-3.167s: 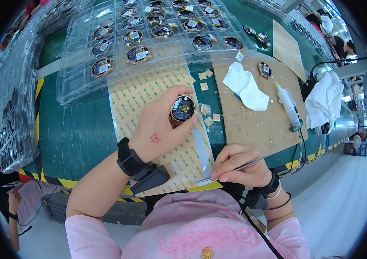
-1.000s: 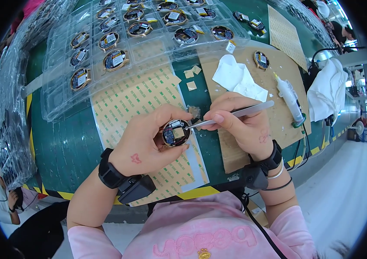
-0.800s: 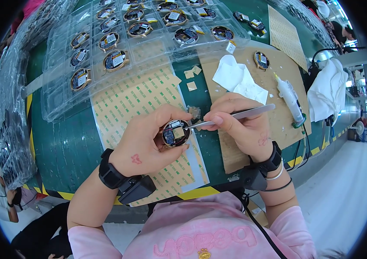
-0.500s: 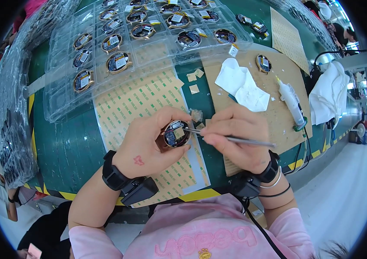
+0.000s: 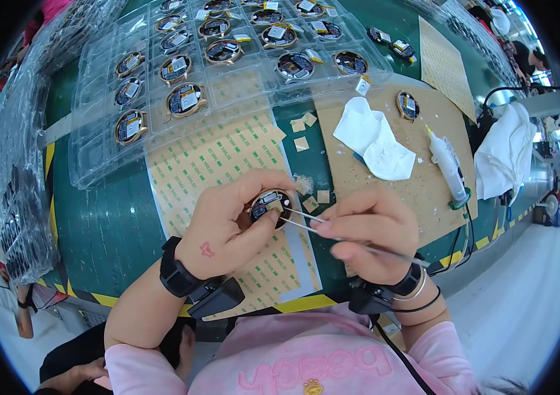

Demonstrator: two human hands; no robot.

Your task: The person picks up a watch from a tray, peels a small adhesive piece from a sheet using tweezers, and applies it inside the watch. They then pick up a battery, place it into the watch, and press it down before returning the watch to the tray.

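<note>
My left hand grips a round watch case with its circuit board showing, and the thumb presses on a small tan square lying on the board. In my right hand is a pair of metal tweezers. Their two tips are spread apart at the right edge of the case, near my left thumb. Beneath my left hand lies a tan printed adhesive sheet. Several small tan squares lie on the green table beside the case.
A clear plastic tray with several open watch cases spans the back. To the right, a cardboard sheet bears a white cloth, a watch case and a white glue syringe. Bubble wrap lines the left; white fabric hangs right.
My left thumb has moved onto the tan square in the case. The tweezers' tips have parted and drawn back slightly; my right hand has shifted a little to the right.
</note>
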